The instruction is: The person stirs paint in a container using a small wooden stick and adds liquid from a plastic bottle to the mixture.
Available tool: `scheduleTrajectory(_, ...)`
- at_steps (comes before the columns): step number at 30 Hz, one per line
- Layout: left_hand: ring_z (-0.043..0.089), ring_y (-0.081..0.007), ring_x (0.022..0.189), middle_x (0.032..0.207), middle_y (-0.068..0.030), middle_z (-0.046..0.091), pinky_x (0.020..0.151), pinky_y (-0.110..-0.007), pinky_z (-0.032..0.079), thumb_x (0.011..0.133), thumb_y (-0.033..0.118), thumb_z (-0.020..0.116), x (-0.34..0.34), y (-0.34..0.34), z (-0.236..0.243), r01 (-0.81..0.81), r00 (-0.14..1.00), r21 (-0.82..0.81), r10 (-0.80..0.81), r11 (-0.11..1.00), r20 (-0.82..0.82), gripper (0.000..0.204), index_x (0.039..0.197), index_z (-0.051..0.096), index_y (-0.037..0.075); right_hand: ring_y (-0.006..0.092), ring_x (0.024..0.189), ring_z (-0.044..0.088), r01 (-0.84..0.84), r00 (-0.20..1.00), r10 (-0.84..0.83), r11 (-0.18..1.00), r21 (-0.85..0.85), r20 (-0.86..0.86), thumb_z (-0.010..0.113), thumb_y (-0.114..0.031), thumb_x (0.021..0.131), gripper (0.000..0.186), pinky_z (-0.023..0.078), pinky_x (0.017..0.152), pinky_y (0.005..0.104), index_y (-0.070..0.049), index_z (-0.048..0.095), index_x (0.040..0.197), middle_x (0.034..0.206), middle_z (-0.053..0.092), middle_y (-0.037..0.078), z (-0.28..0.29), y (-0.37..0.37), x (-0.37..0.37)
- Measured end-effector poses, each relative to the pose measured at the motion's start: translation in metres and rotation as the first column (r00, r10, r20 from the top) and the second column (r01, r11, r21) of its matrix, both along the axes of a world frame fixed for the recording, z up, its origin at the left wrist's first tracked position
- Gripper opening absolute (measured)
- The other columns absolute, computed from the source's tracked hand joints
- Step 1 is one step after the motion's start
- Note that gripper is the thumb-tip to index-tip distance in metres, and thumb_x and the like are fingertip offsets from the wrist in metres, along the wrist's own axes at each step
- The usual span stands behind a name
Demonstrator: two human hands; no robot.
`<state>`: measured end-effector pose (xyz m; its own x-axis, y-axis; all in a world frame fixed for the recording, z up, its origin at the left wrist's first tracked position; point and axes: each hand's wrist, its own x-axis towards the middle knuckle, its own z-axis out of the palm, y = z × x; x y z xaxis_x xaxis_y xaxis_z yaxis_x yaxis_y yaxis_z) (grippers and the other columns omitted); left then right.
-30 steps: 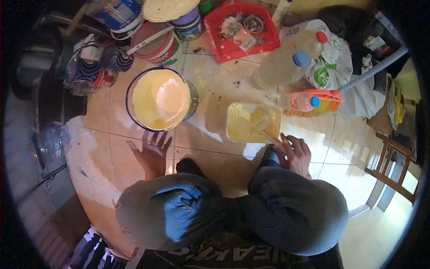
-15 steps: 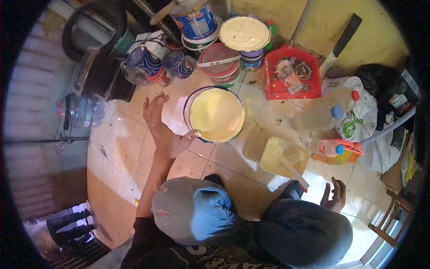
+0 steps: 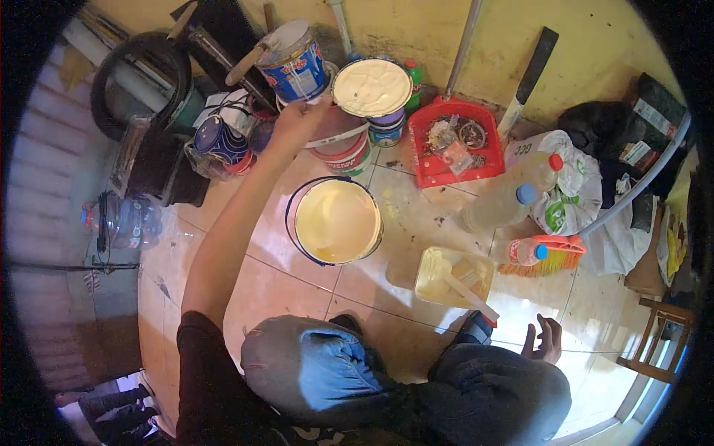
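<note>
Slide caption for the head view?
Left hand near the cream-coated lid; right hand, open, near the yellow tub.

A stained yellow wall (image 3: 416, 33) stands behind the glossy, brightly lit tiled floor (image 3: 286, 293).

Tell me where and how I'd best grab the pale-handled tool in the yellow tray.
Probably by the handle, near its free end, coming from the near right, beside the right hand: that end slants out past the tray that way.
</note>
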<state>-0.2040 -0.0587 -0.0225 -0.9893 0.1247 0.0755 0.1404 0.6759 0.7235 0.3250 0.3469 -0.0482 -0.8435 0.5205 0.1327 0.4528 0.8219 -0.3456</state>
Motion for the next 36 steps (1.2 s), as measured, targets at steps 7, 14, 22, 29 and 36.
scheduleTrajectory(7, 0.063, -0.0368, 0.127, 0.135, -0.023, 0.062, 0.112, -0.051, 0.054, 0.104, 0.038, 0.069, -0.069, 0.025, -0.047, -0.419, 0.723, 0.642, -0.191, 0.642, 0.664, 0.054, 0.138, 0.057, -0.001, 0.0282, 0.096, 0.072, 0.087, 0.995, -0.086, 0.995, -0.038, 0.047, 0.076, -0.015, 0.097, 0.03, 0.059, 0.069, 0.0374, -0.009, 0.073, 0.126, 0.118, 0.068, 0.016, -0.002, -0.003, 0.022)
scheduleTrajectory(14, 0.062, -0.0315, 0.128, 0.13, -0.0144, 0.065, 0.112, -0.048, 0.056, 0.105, 0.025, 0.069, -0.058, 0.036, -0.041, -0.33, 0.823, 0.817, -0.28, 0.473, 0.495, 0.035, 0.134, 0.06, 0.005, 0.0255, 0.092, 0.07, 0.11, 0.992, -0.11, 0.994, -0.004, 0.058, 0.074, -0.015, 0.098, 0.03, 0.058, 0.067, 0.037, -0.012, 0.073, 0.128, 0.119, 0.069, 0.014, -0.001, 0.003, 0.03)
scheduleTrajectory(22, 0.066, -0.0255, 0.12, 0.129, -0.0117, 0.066, 0.102, -0.045, 0.059, 0.102, 0.025, 0.073, 0.001, 0.022, 0.066, 0.126, 0.973, 0.706, -0.226, 0.697, 0.05, 0.037, 0.129, 0.063, 0.002, 0.0245, 0.092, 0.07, 0.112, 0.991, -0.11, 0.994, -0.011, 0.082, 0.075, -0.016, 0.098, 0.032, 0.058, 0.067, 0.0362, -0.012, 0.072, 0.129, 0.121, 0.069, 0.014, -0.004, -0.004, 0.021)
scheduleTrajectory(29, 0.067, -0.0143, 0.09, 0.097, -0.0053, 0.07, 0.084, -0.031, 0.053, 0.083, 0.0, 0.085, 0.158, -0.033, 0.138, 0.338, 0.935, 0.069, -0.327, 0.939, -0.136, 0.028, 0.099, 0.063, 0.005, 0.0259, 0.089, 0.071, 0.101, 0.991, -0.096, 0.994, -0.039, 0.096, 0.074, -0.016, 0.098, 0.032, 0.056, 0.064, 0.0368, -0.012, 0.071, 0.13, 0.122, 0.069, 0.014, -0.018, 0.003, 0.024)
scheduleTrajectory(36, 0.068, -0.0338, 0.089, 0.096, -0.0125, 0.063, 0.068, -0.045, 0.056, 0.078, 0.01, 0.083, 0.205, -0.035, 0.095, 0.577, 0.701, -0.598, -0.713, 0.556, 0.012, 0.032, 0.102, 0.061, 0.007, 0.0254, 0.089, 0.071, 0.047, 0.998, -0.045, 0.997, -0.066, 0.04, 0.073, -0.019, 0.099, 0.032, 0.055, 0.062, 0.0364, -0.012, 0.071, 0.13, 0.123, 0.069, 0.013, -0.012, -0.008, -0.003)
